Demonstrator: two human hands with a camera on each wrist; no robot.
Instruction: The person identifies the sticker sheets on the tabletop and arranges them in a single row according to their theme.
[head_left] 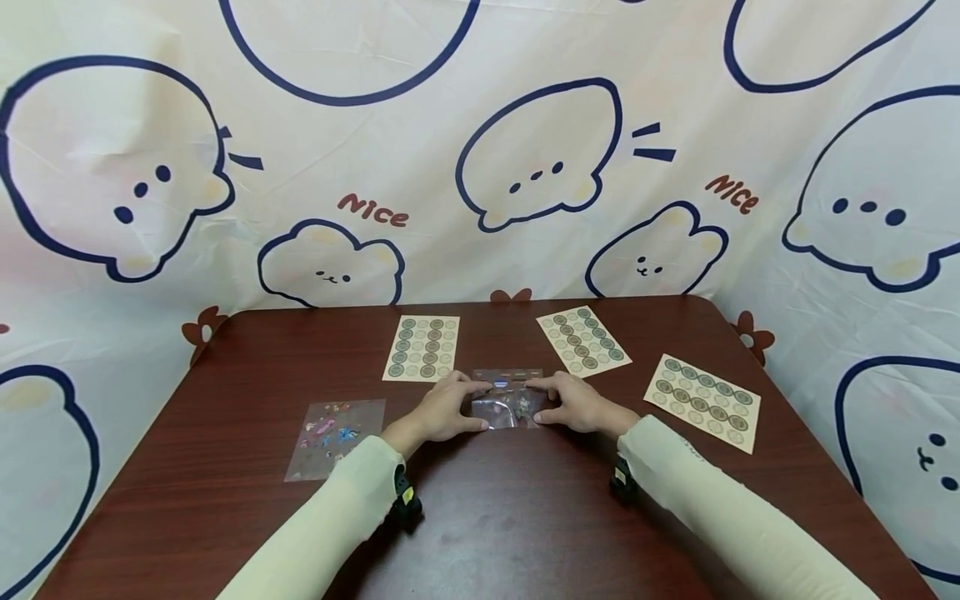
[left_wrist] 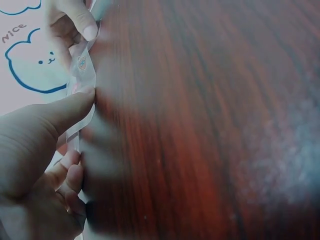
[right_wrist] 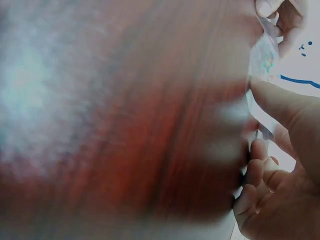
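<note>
1. Far left of table (head_left: 217, 433): a clear sticker sheet (head_left: 335, 440) lies flat, carrying small coloured pictures, pink and blue among them. The left sleeve (head_left: 330, 525) passes close by its lower right corner.
2. Next, toward the back: left card (head_left: 422, 348), pale, printed with columns of round marks, some dark, some faint.
3. Left hand (head_left: 444, 407): thumb at the near edge, index finger toward the far edge; the fingers pinch the left side of the middle sheet. A black wrist camera (head_left: 407, 500) hangs under the cuff.
4. Centre: middle sheet (head_left: 501, 404), clear and shiny, between the two hands, bent rather than flat, with small pictures on it. Glare covers part; whether it is one layer or a pouch cannot be told.
5. Right hand (head_left: 576, 403): thumb near, index finger beyond; it pinches the right side of the same sheet.
6. Behind the right hand: back card (head_left: 583, 341), set at a slant, similar round marks.
7. Far right: right card (head_left: 703, 403), also slanted, rows of round marks, just beyond the right sleeve (head_left: 720, 492).
</note>
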